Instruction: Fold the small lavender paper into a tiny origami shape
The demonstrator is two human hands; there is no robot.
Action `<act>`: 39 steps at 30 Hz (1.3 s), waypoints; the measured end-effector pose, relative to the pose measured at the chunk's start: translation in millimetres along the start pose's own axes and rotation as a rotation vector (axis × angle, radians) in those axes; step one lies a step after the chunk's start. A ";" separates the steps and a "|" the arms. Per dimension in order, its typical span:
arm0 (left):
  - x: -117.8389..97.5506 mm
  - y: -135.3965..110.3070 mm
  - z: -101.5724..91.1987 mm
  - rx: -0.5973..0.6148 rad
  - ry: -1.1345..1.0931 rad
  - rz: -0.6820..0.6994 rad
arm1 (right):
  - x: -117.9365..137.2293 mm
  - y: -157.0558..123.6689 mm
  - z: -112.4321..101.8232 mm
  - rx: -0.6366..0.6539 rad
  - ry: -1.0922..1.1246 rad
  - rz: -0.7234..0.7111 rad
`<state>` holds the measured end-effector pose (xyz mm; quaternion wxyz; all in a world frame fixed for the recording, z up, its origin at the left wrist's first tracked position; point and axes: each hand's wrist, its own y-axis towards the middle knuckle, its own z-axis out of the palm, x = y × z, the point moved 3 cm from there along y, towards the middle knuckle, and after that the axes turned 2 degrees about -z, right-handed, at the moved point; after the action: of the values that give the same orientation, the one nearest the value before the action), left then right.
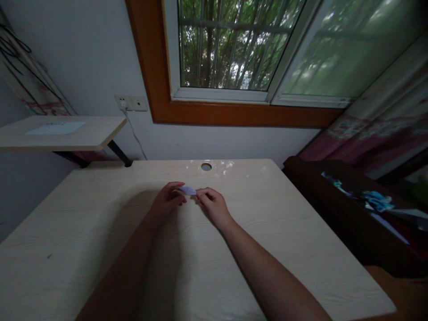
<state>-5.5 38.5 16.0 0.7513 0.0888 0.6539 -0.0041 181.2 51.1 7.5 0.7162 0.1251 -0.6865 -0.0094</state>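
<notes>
A small pale-purple piece of folded paper (187,191) is held just above the light wood-grain desk (284,249). My right hand (214,206) pinches its right end between thumb and fingertips. On the other side, my left hand (167,198) has thumb and forefinger parted around the paper's left end. The forefinger is close to the paper's upper left edge; whether it touches is hard to see. The paper's right tip is hidden by my right fingers.
A round cable hole (206,166) sits near the desk's far edge. At the left a raised shelf (100,133) carries a paper sheet (56,128). Behind are a wall socket (130,103) and a window (227,53). Dark furniture (321,196) with blue items (377,200) stands right.
</notes>
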 end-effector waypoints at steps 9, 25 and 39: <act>2.6 0.4 -3.2 0.017 0.087 -0.037 | -4.9 -0.3 0.1 0.030 0.007 0.009; 4.0 3.8 -3.9 -0.072 0.027 0.008 | -3.3 -2.5 2.5 0.085 -0.159 -0.030; 0.2 4.6 -0.6 -0.096 0.037 0.007 | -2.8 -1.5 5.6 0.109 -0.291 -0.070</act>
<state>-5.5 43.1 16.4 0.7426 0.0550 0.6667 0.0313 175.8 49.2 4.5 0.6004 0.1850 -0.7779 -0.0148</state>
